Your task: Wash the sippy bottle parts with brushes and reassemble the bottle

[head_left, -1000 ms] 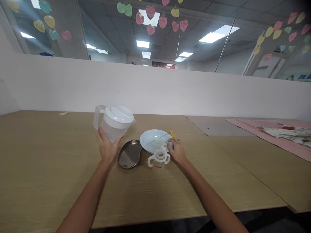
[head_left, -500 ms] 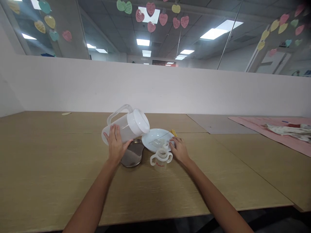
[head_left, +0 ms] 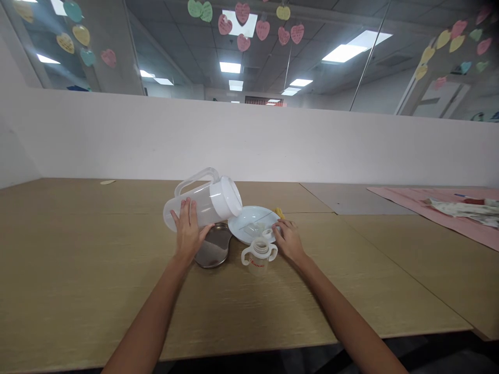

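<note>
My left hand (head_left: 187, 231) grips a translucent plastic pitcher (head_left: 202, 205) from the near side, and the pitcher is tilted with its white lid toward the right. Its lid end hangs by the left rim of a pale plate (head_left: 242, 215). On the plate lie a clear item and a thin stick-like piece. My right hand (head_left: 287, 239) rests at the plate's right edge, fingers curled beside a small white ring-shaped part (head_left: 267, 233); whether they pinch it is unclear. In front stands a lidless two-handled baby bottle (head_left: 258, 258) with red lettering.
A kidney-shaped metal tray (head_left: 212, 248) lies below the pitcher. Something yellow (head_left: 279, 213) sticks out behind the plate. On the right, a pink cloth (head_left: 413, 205) bears a patterned cloth (head_left: 463, 210). A white wall (head_left: 249, 140) closes off the table's back.
The pitcher has tipped slightly nearer to level and shifted a little right with my left hand. My right hand and the bottle stay practically where they were.
</note>
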`<state>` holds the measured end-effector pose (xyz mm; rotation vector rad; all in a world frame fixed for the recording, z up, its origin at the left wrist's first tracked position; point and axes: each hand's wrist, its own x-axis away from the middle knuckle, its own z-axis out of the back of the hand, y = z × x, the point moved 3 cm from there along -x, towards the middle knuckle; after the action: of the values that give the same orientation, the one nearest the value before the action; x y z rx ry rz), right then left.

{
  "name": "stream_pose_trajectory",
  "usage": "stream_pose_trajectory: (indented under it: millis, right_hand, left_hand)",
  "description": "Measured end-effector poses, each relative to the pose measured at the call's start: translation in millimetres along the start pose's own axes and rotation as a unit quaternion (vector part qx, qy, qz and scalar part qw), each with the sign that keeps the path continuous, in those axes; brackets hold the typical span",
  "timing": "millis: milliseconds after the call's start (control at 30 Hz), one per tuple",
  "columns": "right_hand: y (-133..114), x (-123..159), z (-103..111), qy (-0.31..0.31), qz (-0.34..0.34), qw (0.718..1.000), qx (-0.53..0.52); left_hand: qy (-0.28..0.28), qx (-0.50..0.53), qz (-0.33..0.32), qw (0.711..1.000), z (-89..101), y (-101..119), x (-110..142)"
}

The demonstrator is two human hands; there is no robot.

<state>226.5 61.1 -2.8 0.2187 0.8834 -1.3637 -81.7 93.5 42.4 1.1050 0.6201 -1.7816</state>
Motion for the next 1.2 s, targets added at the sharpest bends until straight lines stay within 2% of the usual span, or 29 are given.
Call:
stream_pose_trajectory:
  millis: [133,433,867,967,1067,1200]
  right_hand:
    - [0.6,-0.9,0.3,-0.003,0.001,1.000,0.000]
    - [-0.9,-1.5,2.2,-0.005,0.007,1.000,0.002]
    - [-2.8,-1.0,2.9,0.023,0.015,1.000,0.001]
    - [-3.4,-0.5,5.6,0.044,0.004,0.999,0.012]
    - [-2.1,-0.4,7.3,0.063,-0.004,0.998,0.012]
    - [-0.3,-0.4,6.9,0.081,-0.006,0.997,0.006]
  left_hand:
    - [-0.001,-0.021,-0.019,1.000,0.0,2.8,0.6]
    - [0.006,-0.024,-0.007,1.000,-1.9,-1.7,1.5]
    - [0.005,-0.018,-0.010,1.000,-3.7,-3.9,2.8]
    - [0.010,-0.009,0.012,1.000,-0.6,-3.3,2.9]
    - [0.031,0.012,0.060,0.998,2.9,-3.6,2.4]
    - [0.060,0.072,0.107,0.990,6.6,-3.8,1.5]
